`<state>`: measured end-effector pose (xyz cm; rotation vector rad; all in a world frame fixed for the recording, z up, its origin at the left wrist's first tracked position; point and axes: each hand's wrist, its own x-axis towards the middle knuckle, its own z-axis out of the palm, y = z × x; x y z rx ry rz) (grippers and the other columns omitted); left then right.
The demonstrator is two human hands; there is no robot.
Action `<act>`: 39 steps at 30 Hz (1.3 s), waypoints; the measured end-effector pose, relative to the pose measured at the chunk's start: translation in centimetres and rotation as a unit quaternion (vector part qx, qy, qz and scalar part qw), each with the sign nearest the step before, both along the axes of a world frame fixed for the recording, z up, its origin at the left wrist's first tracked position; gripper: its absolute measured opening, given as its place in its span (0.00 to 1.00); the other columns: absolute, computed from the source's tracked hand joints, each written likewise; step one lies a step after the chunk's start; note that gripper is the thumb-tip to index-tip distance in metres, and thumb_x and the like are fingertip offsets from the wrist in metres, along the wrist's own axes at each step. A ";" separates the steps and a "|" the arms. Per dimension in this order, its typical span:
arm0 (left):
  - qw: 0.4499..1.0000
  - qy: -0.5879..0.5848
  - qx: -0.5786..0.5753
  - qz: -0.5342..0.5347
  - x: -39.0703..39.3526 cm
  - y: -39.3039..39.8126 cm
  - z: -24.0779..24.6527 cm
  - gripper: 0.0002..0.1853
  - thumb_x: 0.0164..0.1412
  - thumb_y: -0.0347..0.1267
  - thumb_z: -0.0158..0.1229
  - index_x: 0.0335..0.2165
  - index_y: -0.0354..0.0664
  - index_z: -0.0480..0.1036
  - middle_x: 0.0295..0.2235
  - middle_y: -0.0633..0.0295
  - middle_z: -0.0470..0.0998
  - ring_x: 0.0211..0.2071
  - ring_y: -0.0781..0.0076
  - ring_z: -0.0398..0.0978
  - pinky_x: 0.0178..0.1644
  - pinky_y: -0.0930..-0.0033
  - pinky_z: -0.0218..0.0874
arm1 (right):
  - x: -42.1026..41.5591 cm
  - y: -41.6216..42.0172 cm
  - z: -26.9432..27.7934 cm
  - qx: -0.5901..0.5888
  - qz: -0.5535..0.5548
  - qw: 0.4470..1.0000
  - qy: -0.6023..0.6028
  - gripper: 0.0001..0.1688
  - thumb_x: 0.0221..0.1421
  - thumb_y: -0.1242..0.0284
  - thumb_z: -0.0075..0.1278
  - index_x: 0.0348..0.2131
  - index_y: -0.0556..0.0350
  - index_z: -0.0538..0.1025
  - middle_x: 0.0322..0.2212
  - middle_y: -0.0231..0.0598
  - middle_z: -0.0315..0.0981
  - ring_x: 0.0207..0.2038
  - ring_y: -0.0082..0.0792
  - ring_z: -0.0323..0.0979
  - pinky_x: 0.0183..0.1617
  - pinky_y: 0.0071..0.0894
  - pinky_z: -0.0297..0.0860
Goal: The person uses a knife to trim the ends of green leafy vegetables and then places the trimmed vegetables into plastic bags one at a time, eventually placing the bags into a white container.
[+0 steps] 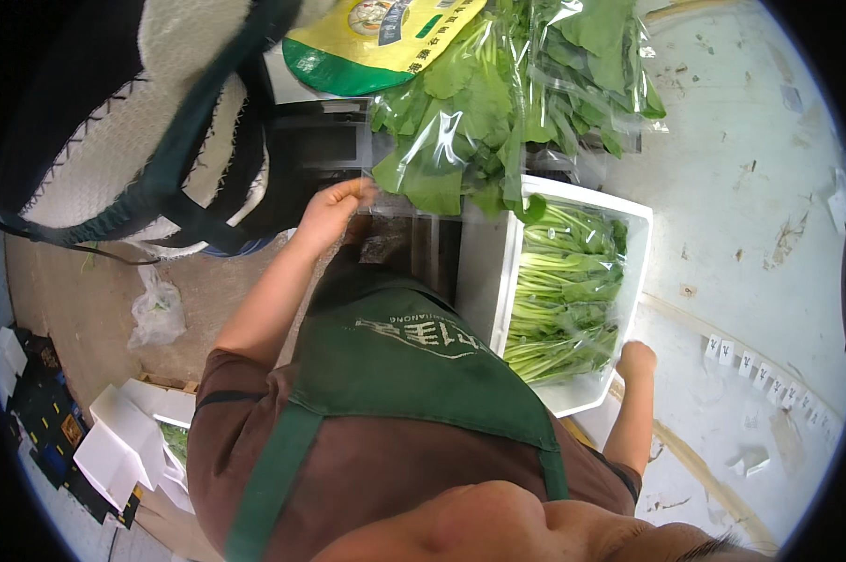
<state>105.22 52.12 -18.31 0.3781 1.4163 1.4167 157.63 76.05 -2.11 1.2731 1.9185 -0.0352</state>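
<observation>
My left hand (338, 207) pinches the lower left edge of a clear plastic bag of leafy greens (451, 133); the fingertips are slightly blurred. A second clear bag of greens (584, 63) lies to its right. Close against my apron front stands a white foam box (486, 281), slightly turned. Inside are several bundles of green-stemmed leafy vegetables (567, 288) in clear wrapping. My right hand (635, 360) is curled over the box's right rim, its fingertips partly hidden.
A yellow and green printed bag (388, 46) lies ahead, above dark equipment (324, 133). White mesh with dark straps (163, 168) fills the upper left. A plastic bag (157, 309) lies on the floor. Left behind are white foam pieces (117, 442) and black crates (50, 421). Small tags (763, 372) line the pale surface at right.
</observation>
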 end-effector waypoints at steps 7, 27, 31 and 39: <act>0.713 0.695 0.089 -0.038 -1.1 2.1 -0.2 0.33 0.44 0.22 0.56 0.52 0.50 0.66 0.54 0.47 0.62 0.55 0.42 0.59 0.55 0.55 0.58 | -20.6 0.8 -2.3 0.204 0.317 0.797 0.473 0.36 0.42 0.77 0.60 0.53 0.46 0.68 0.51 0.44 0.64 0.52 0.47 0.65 0.53 0.40 0.65; 0.660 0.706 0.212 -0.143 -1.1 2.3 0.6 0.12 0.44 0.27 0.58 0.33 0.46 0.75 0.47 0.62 0.73 0.53 0.58 0.66 0.49 0.58 0.60 | -12.9 5.3 -3.5 0.162 0.261 0.918 0.250 0.20 0.43 0.78 0.51 0.41 0.55 0.73 0.38 0.43 0.73 0.43 0.45 0.70 0.44 0.40 0.67; 0.659 0.705 0.217 -0.148 -1.0 1.9 0.6 0.12 0.44 0.27 0.59 0.33 0.46 0.75 0.47 0.62 0.73 0.53 0.57 0.66 0.49 0.58 0.60 | -17.1 4.5 -2.1 0.223 0.277 0.891 0.283 0.39 0.38 0.73 0.61 0.53 0.55 0.67 0.57 0.53 0.56 0.55 0.50 0.62 0.52 0.44 0.65; 0.718 0.658 0.182 -0.139 -1.0 2.1 1.6 0.06 0.51 0.28 0.59 0.31 0.44 0.75 0.37 0.61 0.78 0.44 0.60 0.74 0.48 0.61 0.61 | -27.4 3.9 -7.3 -0.079 0.440 0.740 0.502 0.14 0.49 0.73 0.53 0.39 0.50 0.76 0.40 0.35 0.73 0.47 0.44 0.69 0.43 0.38 0.67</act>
